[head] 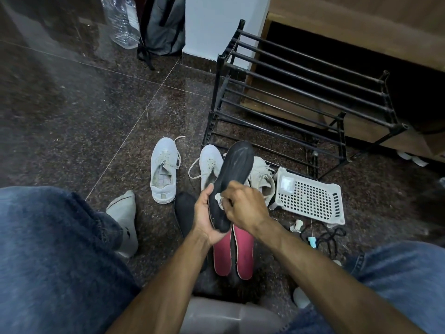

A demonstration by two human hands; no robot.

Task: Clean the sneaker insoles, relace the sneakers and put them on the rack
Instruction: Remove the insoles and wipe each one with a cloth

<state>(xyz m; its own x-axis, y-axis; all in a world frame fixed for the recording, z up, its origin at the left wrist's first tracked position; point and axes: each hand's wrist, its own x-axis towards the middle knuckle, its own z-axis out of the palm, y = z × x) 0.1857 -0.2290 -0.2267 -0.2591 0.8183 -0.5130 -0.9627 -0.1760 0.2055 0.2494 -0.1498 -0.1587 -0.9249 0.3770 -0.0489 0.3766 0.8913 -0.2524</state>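
Note:
My left hand (204, 213) grips the heel end of a black insole (234, 174), which points up and away from me. My right hand (243, 206) pinches a small white wipe (219, 198) against the insole's lower part. Two red insoles (234, 254) lie side by side on the floor under my hands, and another black insole (185, 213) lies to their left. One white sneaker (163, 169) stands alone on the floor with its laces loose. Behind the held insole stand a second white sneaker (210, 162) and a beige sneaker (262, 179). The black metal shoe rack (301, 102) stands behind them.
A white perforated plastic basket (310, 196) lies on the floor at the right, with black laces (330, 239) and small items near it. My socked foot (125, 220) rests at the left. A water bottle (122, 20) and grey backpack (163, 25) stand at the back.

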